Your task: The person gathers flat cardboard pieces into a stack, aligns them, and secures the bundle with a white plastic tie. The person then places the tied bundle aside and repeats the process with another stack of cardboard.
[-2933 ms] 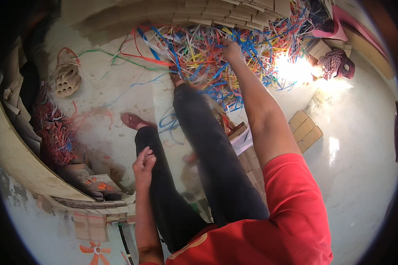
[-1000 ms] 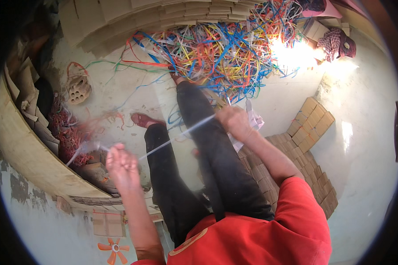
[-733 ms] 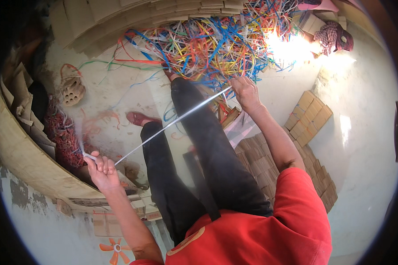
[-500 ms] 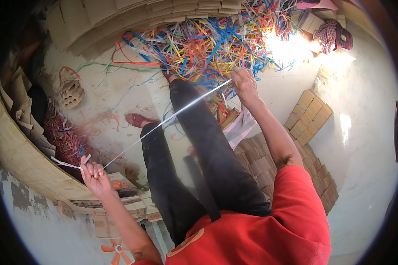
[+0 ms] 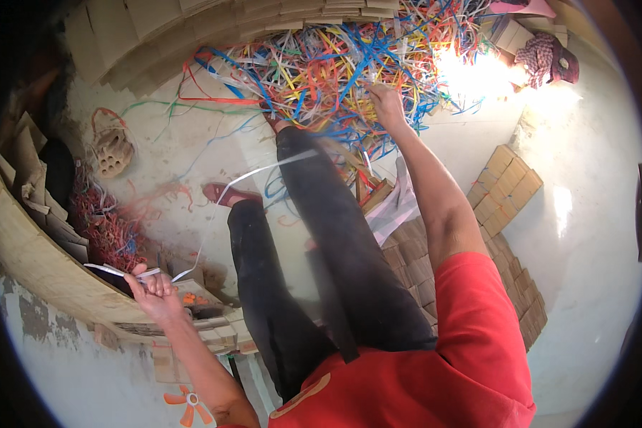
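white strip [image 5: 253, 172] in the left, tangle under the right: you seem to be picking strips out by hand, and the next move is probably calling for a clean pinch on a single strand. your left hand [image 5: 157, 294] is clasping the strip, whose loose length is curving over to your right trouser leg [image 5: 321, 207], well short of your right hand [image 5: 386, 105]. your hands are standing well apart, the right hovering over the coloured heap [image 5: 342, 78]; whether it's pinching anything, i cannot tell.
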Action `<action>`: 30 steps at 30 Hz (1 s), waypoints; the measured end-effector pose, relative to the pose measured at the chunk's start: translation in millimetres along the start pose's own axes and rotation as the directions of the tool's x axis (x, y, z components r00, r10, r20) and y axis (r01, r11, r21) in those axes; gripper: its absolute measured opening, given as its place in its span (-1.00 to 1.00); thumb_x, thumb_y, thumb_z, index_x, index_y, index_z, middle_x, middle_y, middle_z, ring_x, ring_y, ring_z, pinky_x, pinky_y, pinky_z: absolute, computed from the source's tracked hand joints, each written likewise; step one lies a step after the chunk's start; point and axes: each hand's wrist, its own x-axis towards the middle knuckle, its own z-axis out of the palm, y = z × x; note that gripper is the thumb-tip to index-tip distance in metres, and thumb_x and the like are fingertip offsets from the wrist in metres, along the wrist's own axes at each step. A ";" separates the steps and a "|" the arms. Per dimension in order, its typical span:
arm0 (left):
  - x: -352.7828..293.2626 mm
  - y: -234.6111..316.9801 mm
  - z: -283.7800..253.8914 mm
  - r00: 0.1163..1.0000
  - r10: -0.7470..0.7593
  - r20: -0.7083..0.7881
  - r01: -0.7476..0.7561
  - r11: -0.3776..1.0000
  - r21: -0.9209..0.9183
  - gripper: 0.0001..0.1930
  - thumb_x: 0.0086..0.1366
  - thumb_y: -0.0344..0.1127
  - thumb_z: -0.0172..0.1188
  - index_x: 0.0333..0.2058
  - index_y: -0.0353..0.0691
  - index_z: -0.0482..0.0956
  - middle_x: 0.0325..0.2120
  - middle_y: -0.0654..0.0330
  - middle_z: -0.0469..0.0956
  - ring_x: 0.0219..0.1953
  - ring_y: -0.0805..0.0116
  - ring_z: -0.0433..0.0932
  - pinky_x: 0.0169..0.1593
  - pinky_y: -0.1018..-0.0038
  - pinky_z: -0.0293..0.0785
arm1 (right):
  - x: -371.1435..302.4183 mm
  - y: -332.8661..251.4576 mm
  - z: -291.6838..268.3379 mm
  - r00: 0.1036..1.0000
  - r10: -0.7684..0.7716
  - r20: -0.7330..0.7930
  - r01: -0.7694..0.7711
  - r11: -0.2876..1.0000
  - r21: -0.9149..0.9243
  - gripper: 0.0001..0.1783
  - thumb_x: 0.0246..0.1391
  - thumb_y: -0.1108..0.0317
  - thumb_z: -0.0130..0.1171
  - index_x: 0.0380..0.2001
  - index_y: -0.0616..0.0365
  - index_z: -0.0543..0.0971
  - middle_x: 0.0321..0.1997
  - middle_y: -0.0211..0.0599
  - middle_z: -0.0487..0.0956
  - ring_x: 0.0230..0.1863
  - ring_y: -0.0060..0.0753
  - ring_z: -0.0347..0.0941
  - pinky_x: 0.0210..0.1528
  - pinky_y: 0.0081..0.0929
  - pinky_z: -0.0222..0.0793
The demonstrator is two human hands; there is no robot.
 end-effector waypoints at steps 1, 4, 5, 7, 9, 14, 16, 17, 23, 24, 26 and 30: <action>-0.5 -5.5 -4.9 0.997 -0.029 0.071 0.031 0.999 -0.039 -0.56 0.42 0.01 -0.14 -0.29 -0.32 0.44 -0.78 0.42 0.09 -0.77 0.63 0.02 -0.72 0.66 0.03 | 14.8 -8.6 8.1 0.996 -0.081 -0.035 0.085 0.988 0.131 -0.76 0.06 0.44 -0.01 -0.25 0.09 0.62 -0.26 0.01 0.57 -0.17 0.06 0.50 -0.11 -0.16 0.40; -7.0 -21.1 2.4 0.990 -0.093 0.108 0.102 0.992 -0.078 -0.56 0.42 0.00 -0.13 -0.30 -0.33 0.43 -0.78 0.41 0.10 -0.77 0.63 0.03 -0.71 0.65 0.06 | 44.4 -19.6 23.9 0.997 -0.045 -0.060 0.046 0.999 0.011 -0.68 -0.05 0.55 0.05 -0.18 0.17 0.60 -0.21 -0.06 0.60 -0.18 -0.11 0.55 -0.11 -0.33 0.43; -10.5 -25.8 6.5 0.984 -0.114 0.140 0.126 0.989 -0.083 -0.57 0.42 -0.01 -0.13 -0.30 -0.32 0.43 -0.78 0.40 0.12 -0.77 0.63 0.05 -0.70 0.65 0.06 | 50.4 -15.7 28.2 0.999 0.020 -0.040 -0.020 1.000 0.007 -0.71 -0.03 0.52 0.03 -0.22 0.13 0.62 -0.22 -0.04 0.60 -0.19 -0.05 0.54 -0.12 -0.27 0.42; -17.8 -34.4 14.1 0.969 -0.122 0.215 0.145 0.985 -0.093 -0.58 0.42 0.00 -0.13 -0.30 -0.31 0.42 -0.79 0.40 0.13 -0.77 0.63 0.06 -0.70 0.65 0.05 | 59.5 -11.7 33.2 0.989 0.151 0.001 -0.151 0.989 -0.006 -0.75 0.01 0.45 0.01 -0.29 0.05 0.65 -0.24 -0.01 0.58 -0.21 0.07 0.50 -0.14 -0.17 0.41; -26.3 -41.5 24.5 0.962 -0.145 0.230 0.174 0.979 -0.109 -0.58 0.41 0.02 -0.13 -0.32 -0.28 0.42 -0.79 0.39 0.14 -0.77 0.63 0.07 -0.70 0.64 0.03 | 68.9 -11.3 35.3 0.879 0.462 -0.115 -0.459 0.887 0.058 -0.78 0.00 0.42 0.05 -0.33 0.02 0.67 -0.26 -0.04 0.59 -0.21 0.06 0.51 -0.15 -0.16 0.42; -39.0 -51.9 39.3 0.913 -0.220 0.343 0.273 0.956 -0.113 -0.57 0.39 0.07 -0.12 -0.36 -0.24 0.41 -0.79 0.39 0.12 -0.73 0.61 0.08 -0.68 0.64 0.00 | 74.8 9.9 54.5 0.779 0.582 -0.234 -0.556 0.813 0.175 -0.79 -0.06 0.33 0.14 -0.34 -0.14 0.69 -0.33 -0.11 0.61 -0.26 0.03 0.53 -0.18 -0.17 0.41; -45.5 -54.9 47.4 0.891 -0.244 0.383 0.307 0.945 -0.110 -0.57 0.38 0.07 -0.11 -0.36 -0.23 0.42 -0.78 0.38 0.11 -0.72 0.60 0.07 -0.67 0.63 -0.01 | 77.4 13.1 58.8 0.829 0.504 -0.241 -0.499 0.862 0.086 -0.77 -0.08 0.31 0.16 -0.32 -0.18 0.69 -0.33 -0.11 0.62 -0.27 0.02 0.53 -0.19 -0.17 0.41; -48.1 -54.7 52.0 0.883 -0.256 0.393 0.315 0.944 -0.094 -0.57 0.38 0.06 -0.09 -0.37 -0.24 0.42 -0.78 0.38 0.10 -0.71 0.58 0.05 -0.66 0.61 -0.01 | 79.3 12.6 60.6 0.853 0.463 -0.241 -0.468 0.883 0.042 -0.76 -0.09 0.30 0.17 -0.30 -0.20 0.69 -0.33 -0.11 0.62 -0.27 0.02 0.53 -0.19 -0.16 0.41; -51.9 -54.4 67.0 0.853 -0.237 0.465 0.301 0.951 -0.067 -0.59 0.38 0.05 -0.10 -0.38 -0.21 0.40 -0.78 0.37 0.10 -0.71 0.59 0.07 -0.67 0.62 0.03 | 99.5 7.4 58.5 0.821 0.571 -0.022 -0.569 0.820 0.060 -0.80 -0.18 0.20 0.22 -0.40 -0.12 0.69 -0.37 -0.08 0.61 -0.24 0.00 0.54 -0.19 -0.15 0.44; -51.0 -56.1 68.0 0.854 -0.238 0.462 0.293 0.955 -0.049 -0.59 0.38 0.05 -0.10 -0.38 -0.21 0.40 -0.78 0.37 0.10 -0.71 0.59 0.07 -0.67 0.62 0.03 | 99.7 4.1 55.7 0.800 0.600 -0.026 -0.599 0.800 0.033 -0.80 -0.20 0.20 0.22 -0.42 -0.10 0.69 -0.37 -0.06 0.61 -0.24 0.01 0.54 -0.19 -0.15 0.44; -51.9 -57.5 72.0 0.856 -0.241 0.456 0.279 0.960 -0.015 -0.60 0.38 0.05 -0.09 -0.37 -0.21 0.40 -0.78 0.37 0.09 -0.72 0.59 0.07 -0.67 0.62 0.04 | 91.6 0.0 50.3 0.814 0.573 -0.099 -0.576 0.818 -0.001 -0.81 -0.20 0.23 0.19 -0.47 -0.01 0.68 -0.46 -0.03 0.59 -0.31 0.04 0.54 -0.19 -0.15 0.44; -62.0 -59.1 85.3 0.853 -0.256 0.454 0.292 0.956 -0.009 -0.55 0.32 0.04 0.03 -0.40 -0.33 0.44 -0.78 0.33 0.17 -0.73 0.57 0.11 -0.67 0.58 0.06 | 46.2 -5.4 28.5 0.900 0.423 -0.105 -0.417 0.906 0.079 -0.77 -0.16 0.20 0.15 -0.55 0.11 0.66 -0.57 -0.04 0.56 -0.47 -0.03 0.54 -0.32 -0.19 0.42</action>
